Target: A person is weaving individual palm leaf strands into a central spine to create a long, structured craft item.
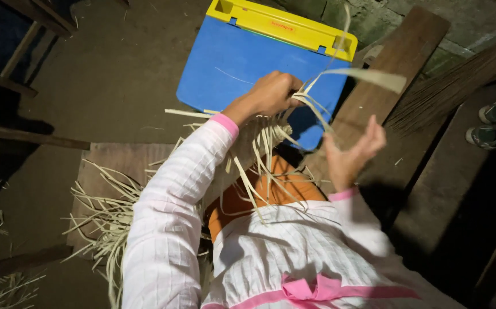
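Carefully, my left hand (271, 94) pinches the crossing straw strips (308, 106) tight while my spread right hand (353, 151) draws one taut.

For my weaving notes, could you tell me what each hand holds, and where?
The left hand pinches pale straw strips where they gather at the woven piece. The right hand is open and holds nothing.

Open floor (116, 74) is left free ahead-left. The way forward is blocked by the blue-and-yellow case (242, 57), rightward by the wooden plank (396, 63), low-left by loose strips (105, 217).
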